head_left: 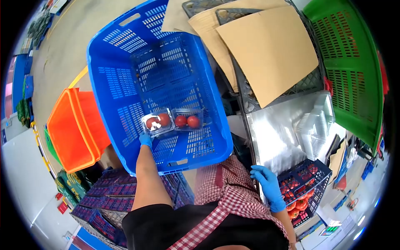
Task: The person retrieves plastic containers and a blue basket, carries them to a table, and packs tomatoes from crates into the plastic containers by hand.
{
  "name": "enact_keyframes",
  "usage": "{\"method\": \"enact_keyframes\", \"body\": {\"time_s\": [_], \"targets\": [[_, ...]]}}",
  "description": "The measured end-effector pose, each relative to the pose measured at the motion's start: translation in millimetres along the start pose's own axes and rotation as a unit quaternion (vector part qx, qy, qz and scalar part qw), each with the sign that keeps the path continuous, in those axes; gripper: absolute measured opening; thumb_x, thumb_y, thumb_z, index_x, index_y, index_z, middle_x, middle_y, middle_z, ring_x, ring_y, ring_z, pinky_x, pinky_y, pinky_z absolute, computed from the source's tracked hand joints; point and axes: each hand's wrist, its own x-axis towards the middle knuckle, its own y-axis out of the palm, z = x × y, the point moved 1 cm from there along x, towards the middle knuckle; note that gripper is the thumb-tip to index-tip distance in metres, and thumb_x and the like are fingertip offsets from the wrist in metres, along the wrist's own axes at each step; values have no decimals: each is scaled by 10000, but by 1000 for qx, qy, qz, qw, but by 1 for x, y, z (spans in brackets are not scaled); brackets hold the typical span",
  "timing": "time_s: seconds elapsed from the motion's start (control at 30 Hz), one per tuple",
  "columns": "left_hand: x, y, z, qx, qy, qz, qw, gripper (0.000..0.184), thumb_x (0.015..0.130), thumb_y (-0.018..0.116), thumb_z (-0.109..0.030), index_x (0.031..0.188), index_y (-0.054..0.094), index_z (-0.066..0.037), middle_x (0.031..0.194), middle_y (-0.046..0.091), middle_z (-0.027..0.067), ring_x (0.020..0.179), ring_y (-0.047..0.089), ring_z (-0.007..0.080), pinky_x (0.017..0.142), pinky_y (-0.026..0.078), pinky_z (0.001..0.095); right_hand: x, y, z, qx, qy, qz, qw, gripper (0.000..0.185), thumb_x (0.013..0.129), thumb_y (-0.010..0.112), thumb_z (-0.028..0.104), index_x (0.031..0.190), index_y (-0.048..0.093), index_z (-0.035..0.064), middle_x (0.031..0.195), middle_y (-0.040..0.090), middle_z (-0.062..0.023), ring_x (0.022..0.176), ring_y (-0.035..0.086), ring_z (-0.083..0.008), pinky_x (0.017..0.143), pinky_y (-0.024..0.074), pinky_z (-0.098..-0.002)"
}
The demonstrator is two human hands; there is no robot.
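My left hand [146, 139], in a blue glove, reaches down into a big blue plastic crate [95, 83]. Its fingers grip the near left corner of a clear plastic clamshell box [158, 121] holding red tomatoes. A second clamshell box [187, 120], also with tomatoes inside, lies right beside it on the crate's bottom. My right hand [266, 183], gloved in blue too, is held low in front of the metal tabletop [275, 137]. Its fingers are partly spread, and nothing shows in them.
Stacked clear empty containers [314, 129] lie on the metal tabletop. Cardboard sheets [271, 46] cover black crates beyond it. A dark crate of tomatoes [306, 183] stands at right, below a green crate [346, 71]. Orange bins [79, 129] and stacked purple-blue crates [112, 196] stand at left.
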Motion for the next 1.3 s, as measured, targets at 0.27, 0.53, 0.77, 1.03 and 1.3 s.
{"method": "enact_keyframes", "body": {"time_s": [0.27,0.53,0.77,1.03,1.3], "targets": [[-59,60,-72,433,-68,-122,891,504,803,578,-230,1284,465,-133,1277,471,182,1055,543,397,845,474,506,-2,-4,0,-17,-11,-13,1000,258,905,594,120,1132,604,-3,945,627,-25,852,550,-70,766,454,-211],[-81,129,-72,619,423,140,647,877,657,760,-404,1401,360,-166,1456,310,171,1325,297,390,1043,292,546,-10,-20,-8,-39,-36,-42,998,266,906,592,133,1142,606,10,969,631,-16,876,551,-67,775,457,-211],[-100,183,-2,672,280,216,651,911,755,721,-391,1452,201,-120,1334,482,201,1145,535,351,912,460,425,-46,-84,-35,-91,-78,-72,990,332,887,579,264,1113,603,22,1012,652,-151,921,632,-239,858,487,-332],[-162,190,-112,371,385,32,845,425,835,573,-260,1130,603,44,1100,620,244,981,594,383,893,448,411,-120,-152,-21,-21,-182,-305,934,240,888,592,146,1096,627,31,976,651,-103,863,618,-158,792,488,-286],[-454,240,-244,95,642,180,739,336,928,531,-147,1184,551,70,1175,584,199,1058,562,253,900,465,337,-249,-322,-231,129,-80,-691,707,229,838,564,33,1054,638,22,920,643,-25,837,574,-99,727,465,-248]]}}
